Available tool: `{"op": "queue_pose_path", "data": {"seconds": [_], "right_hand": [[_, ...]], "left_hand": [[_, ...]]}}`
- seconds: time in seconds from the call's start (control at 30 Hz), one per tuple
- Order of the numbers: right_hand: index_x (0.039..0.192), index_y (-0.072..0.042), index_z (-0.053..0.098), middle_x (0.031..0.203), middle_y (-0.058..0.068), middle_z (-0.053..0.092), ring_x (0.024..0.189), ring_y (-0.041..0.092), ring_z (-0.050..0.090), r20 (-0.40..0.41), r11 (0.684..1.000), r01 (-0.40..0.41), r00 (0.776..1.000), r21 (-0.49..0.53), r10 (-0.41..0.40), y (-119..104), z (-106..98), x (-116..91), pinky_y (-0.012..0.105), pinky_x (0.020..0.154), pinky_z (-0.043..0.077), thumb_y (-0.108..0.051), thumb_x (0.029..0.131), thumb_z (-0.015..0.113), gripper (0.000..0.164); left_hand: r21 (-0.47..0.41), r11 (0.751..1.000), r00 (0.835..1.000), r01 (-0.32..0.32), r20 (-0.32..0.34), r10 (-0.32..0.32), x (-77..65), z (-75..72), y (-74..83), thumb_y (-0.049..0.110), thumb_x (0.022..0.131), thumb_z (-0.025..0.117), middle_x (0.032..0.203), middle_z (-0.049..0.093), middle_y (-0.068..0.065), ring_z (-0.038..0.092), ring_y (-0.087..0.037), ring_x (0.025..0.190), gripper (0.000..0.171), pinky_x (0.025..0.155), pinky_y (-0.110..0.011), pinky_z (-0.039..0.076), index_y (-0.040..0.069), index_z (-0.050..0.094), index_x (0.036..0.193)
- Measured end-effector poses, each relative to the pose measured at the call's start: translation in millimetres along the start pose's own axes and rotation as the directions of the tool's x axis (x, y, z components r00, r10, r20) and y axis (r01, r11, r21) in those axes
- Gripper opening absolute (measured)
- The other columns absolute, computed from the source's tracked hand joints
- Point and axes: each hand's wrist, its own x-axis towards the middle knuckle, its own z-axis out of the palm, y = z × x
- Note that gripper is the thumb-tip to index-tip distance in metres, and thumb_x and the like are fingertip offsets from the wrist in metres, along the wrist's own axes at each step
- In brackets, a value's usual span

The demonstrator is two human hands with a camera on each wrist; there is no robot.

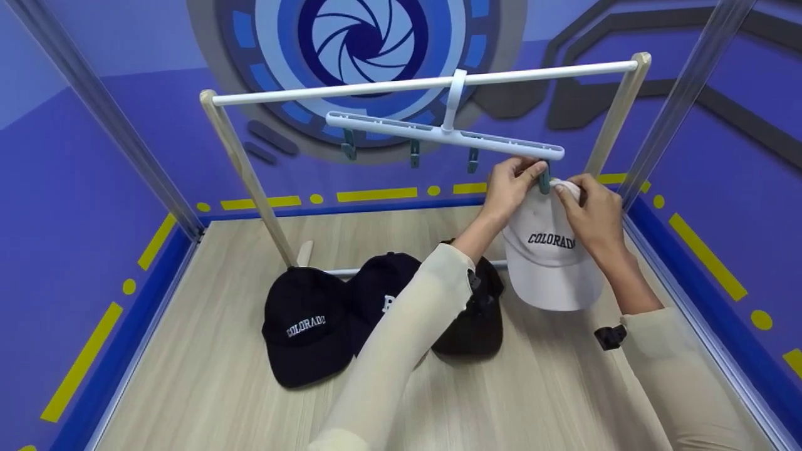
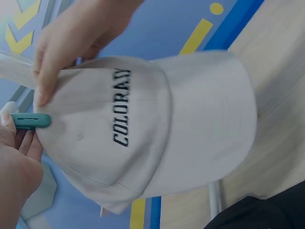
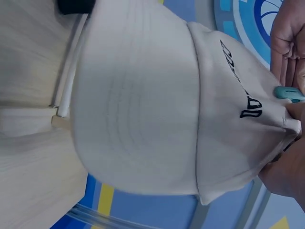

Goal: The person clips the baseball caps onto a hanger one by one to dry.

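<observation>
A white baseball cap (image 1: 554,282) lettered COLORADO hangs brim down below the right end of a pale blue clip hanger (image 1: 388,128). My left hand (image 1: 506,191) pinches the green clip (image 1: 544,178) at that end between thumb and fingers. In the left wrist view the tip of the clip (image 2: 33,120) overlaps the top edge of the cap (image 2: 138,119). My right hand (image 1: 598,216) grips the crown beside the clip, thumb in front and fingers behind. In the right wrist view folded cloth bunches in the right hand (image 3: 286,169).
The hanger hooks over a white rail (image 1: 338,91) on a wooden-legged rack. Several other green clips (image 1: 415,154) hang along it. Below on the wood-look table (image 1: 188,351) lie a dark COLORADO cap (image 1: 305,332), a navy cap (image 1: 382,282) and a black cap (image 1: 476,332), partly behind my left arm.
</observation>
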Motion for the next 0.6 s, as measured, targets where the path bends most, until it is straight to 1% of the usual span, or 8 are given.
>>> {"op": "queue_pose_path", "data": {"seconds": [0.03, 0.17, 0.33, 0.53, 0.6], "right_hand": [[0.099, -0.002, 0.065, 0.080, 0.013, 0.063, 0.068, 0.018, 0.050, -0.002, 1.000, -0.003, 1.000, 0.003, 0.003, -1.5, -0.2, 0.2, 0.024, 0.060, 0.035, -0.033, 0.091, 0.062, 0.032], [0.099, -0.003, 0.066, 0.081, 0.011, 0.064, 0.068, 0.014, 0.049, -0.011, 1.000, -0.008, 1.000, 0.011, 0.008, -4.1, -1.2, -0.2, 0.021, 0.060, 0.034, -0.033, 0.091, 0.063, 0.031], [0.100, -0.002, 0.065, 0.083, 0.012, 0.064, 0.069, 0.015, 0.050, -0.014, 1.000, -0.004, 1.000, 0.014, 0.004, -2.5, -1.1, -1.7, 0.020, 0.062, 0.034, -0.031, 0.091, 0.063, 0.031], [0.101, -0.003, 0.064, 0.085, 0.010, 0.064, 0.071, 0.016, 0.049, -0.016, 1.000, -0.017, 1.000, 0.025, 0.017, -1.2, -2.2, -3.0, 0.021, 0.062, 0.034, -0.031, 0.091, 0.063, 0.030], [0.101, -0.003, 0.064, 0.085, 0.010, 0.063, 0.070, 0.015, 0.049, -0.010, 1.000, -0.016, 1.000, 0.023, 0.016, -1.1, -2.4, -3.3, 0.022, 0.062, 0.034, -0.032, 0.091, 0.063, 0.030]], "left_hand": [[0.013, 1.000, 1.000, -0.005, -0.001, 0.005, -0.4, -0.2, -0.1, 0.019, 0.089, 0.066, 0.093, 0.070, -0.004, 0.064, -0.004, 0.083, 0.023, 0.074, -0.016, 0.051, 0.000, 0.069, 0.100], [0.010, 1.000, 1.000, -0.014, 0.005, 0.014, -1.3, -0.6, 0.6, 0.019, 0.089, 0.066, 0.093, 0.070, -0.004, 0.064, -0.003, 0.083, 0.022, 0.074, -0.016, 0.051, 0.000, 0.069, 0.101], [0.080, 0.997, 1.000, -0.020, 0.007, 0.020, -3.5, -1.6, 1.1, 0.023, 0.089, 0.066, 0.093, 0.070, -0.001, 0.063, -0.002, 0.084, 0.023, 0.074, -0.015, 0.050, 0.004, 0.070, 0.101], [0.135, 0.990, 0.998, -0.039, 0.047, 0.033, -6.6, -3.2, 2.7, 0.025, 0.089, 0.066, 0.100, 0.069, -0.001, 0.061, -0.002, 0.091, 0.028, 0.078, -0.014, 0.048, 0.005, 0.068, 0.108], [0.139, 0.989, 0.997, -0.045, 0.062, 0.037, -7.6, -3.9, 3.7, 0.024, 0.090, 0.065, 0.103, 0.069, -0.002, 0.061, -0.003, 0.092, 0.029, 0.079, -0.013, 0.047, 0.004, 0.067, 0.111]]}}
